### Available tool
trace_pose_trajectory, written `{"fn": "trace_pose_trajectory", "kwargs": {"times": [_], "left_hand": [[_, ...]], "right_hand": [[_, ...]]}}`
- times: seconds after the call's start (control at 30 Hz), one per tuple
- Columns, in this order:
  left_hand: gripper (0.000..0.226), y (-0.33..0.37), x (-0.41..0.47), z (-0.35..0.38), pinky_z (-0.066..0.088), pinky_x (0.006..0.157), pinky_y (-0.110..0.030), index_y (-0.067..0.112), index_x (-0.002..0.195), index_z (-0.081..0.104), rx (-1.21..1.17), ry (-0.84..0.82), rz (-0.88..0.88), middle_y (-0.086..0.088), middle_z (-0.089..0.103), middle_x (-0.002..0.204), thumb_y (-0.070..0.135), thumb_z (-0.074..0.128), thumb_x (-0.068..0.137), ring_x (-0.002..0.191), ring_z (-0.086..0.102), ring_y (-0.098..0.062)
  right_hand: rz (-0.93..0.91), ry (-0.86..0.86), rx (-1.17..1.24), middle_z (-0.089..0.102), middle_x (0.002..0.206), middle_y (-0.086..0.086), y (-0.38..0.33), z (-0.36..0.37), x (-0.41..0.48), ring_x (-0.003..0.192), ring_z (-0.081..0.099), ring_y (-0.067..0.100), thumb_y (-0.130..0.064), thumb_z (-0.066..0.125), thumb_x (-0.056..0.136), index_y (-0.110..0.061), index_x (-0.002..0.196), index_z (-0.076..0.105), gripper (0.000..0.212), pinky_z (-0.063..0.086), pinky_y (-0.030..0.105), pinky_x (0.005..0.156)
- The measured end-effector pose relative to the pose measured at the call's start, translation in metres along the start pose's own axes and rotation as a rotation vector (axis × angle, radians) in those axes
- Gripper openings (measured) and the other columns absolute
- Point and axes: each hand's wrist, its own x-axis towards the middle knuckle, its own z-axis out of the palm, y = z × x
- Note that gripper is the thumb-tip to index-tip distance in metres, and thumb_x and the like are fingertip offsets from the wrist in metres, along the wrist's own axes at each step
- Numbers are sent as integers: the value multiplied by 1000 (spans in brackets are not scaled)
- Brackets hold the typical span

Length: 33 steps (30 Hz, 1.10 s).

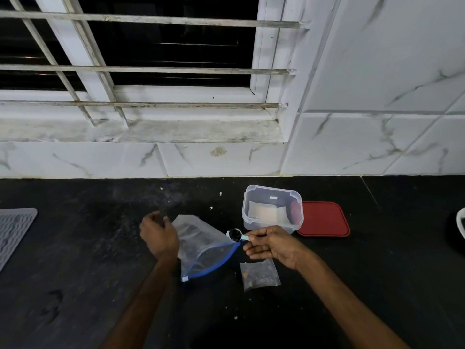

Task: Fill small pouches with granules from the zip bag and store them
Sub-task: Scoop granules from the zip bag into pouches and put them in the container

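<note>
A clear zip bag [201,244] with a blue zipper strip lies on the black counter, its mouth facing right and down. My left hand [158,234] rests at the bag's left edge with fingers loosely curled, holding nothing that I can see. My right hand [270,244] pinches the handle of a small light-blue scoop [235,235], whose bowl hovers just above the bag's mouth. A small clear pouch [260,274] with brownish granules lies flat below my right hand. A clear plastic box [273,210] behind the scoop holds pale pouches.
A red lid [324,219] lies flat to the right of the box. A grey ribbed mat [13,230] sits at the left edge. A white object [461,222] peeks in at the right edge. White tiled wall and barred window stand behind the counter. Crumbs dot the counter.
</note>
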Motion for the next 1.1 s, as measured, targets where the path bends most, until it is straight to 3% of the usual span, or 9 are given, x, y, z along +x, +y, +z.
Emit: {"fn": "trace_pose_trajectory", "kwargs": {"times": [0.1, 0.17, 0.3, 0.4, 0.67, 0.83, 0.97, 1.1], "left_hand": [[12, 40, -58, -9, 49, 78, -26, 16, 106, 54, -191, -119, 248, -1, 62, 96, 15, 59, 95, 85, 60, -15], [5, 55, -98, -7, 47, 66, -19, 19, 100, 54, -167, -275, 319, 8, 61, 82, 22, 56, 97, 73, 60, -7], [21, 51, -162, 25, 45, 56, -19, 26, 94, 52, 218, -711, 402, 7, 61, 75, 47, 48, 98, 66, 58, -1], [33, 43, -183, 42, 30, 52, -13, 29, 84, 51, 443, -874, 365, 10, 55, 71, 58, 43, 97, 62, 50, 2], [39, 35, -194, 55, 33, 49, -14, 27, 67, 50, 356, -923, 387, 7, 57, 64, 54, 49, 95, 59, 54, 0], [41, 27, -189, 52, 44, 58, -18, 24, 75, 60, 278, -869, 312, 2, 65, 71, 56, 44, 95, 66, 61, -6], [36, 20, -191, 54, 43, 57, -14, 28, 80, 57, 486, -865, 370, 5, 63, 74, 58, 42, 95, 67, 60, -4], [59, 18, -206, 73, 54, 74, -29, 22, 96, 62, 788, -852, 501, 3, 67, 91, 76, 40, 86, 83, 64, -10]], "right_hand": [[-26, 40, 49, 72, 93, 20, 3, -15, -8, 79, 72, 24, -3, 58, 92, 1, 113, 64, 22, 60, 33, 75], [-30, 66, 69, 73, 93, 21, 6, -25, -15, 80, 72, 25, -3, 59, 92, 0, 111, 64, 20, 60, 33, 74], [-45, 106, 66, 73, 94, 20, 17, -47, -33, 83, 72, 25, -3, 58, 92, 0, 110, 65, 20, 59, 34, 75], [-47, 170, 38, 72, 96, 21, 31, -62, -45, 83, 72, 24, -3, 56, 93, 1, 110, 66, 19, 59, 32, 74], [46, 163, 133, 72, 97, 21, 56, -80, -56, 83, 72, 25, -2, 56, 93, 1, 109, 66, 19, 59, 31, 73], [60, 150, 162, 72, 98, 21, 58, -89, -49, 86, 72, 25, -3, 57, 93, 3, 115, 63, 23, 59, 32, 74], [75, 150, 169, 72, 99, 20, 57, -100, -47, 88, 72, 25, -2, 58, 92, 1, 115, 63, 23, 60, 33, 77], [83, 149, 174, 72, 98, 21, 59, -109, -50, 84, 73, 25, -2, 57, 92, 2, 114, 62, 23, 60, 32, 72]]}}
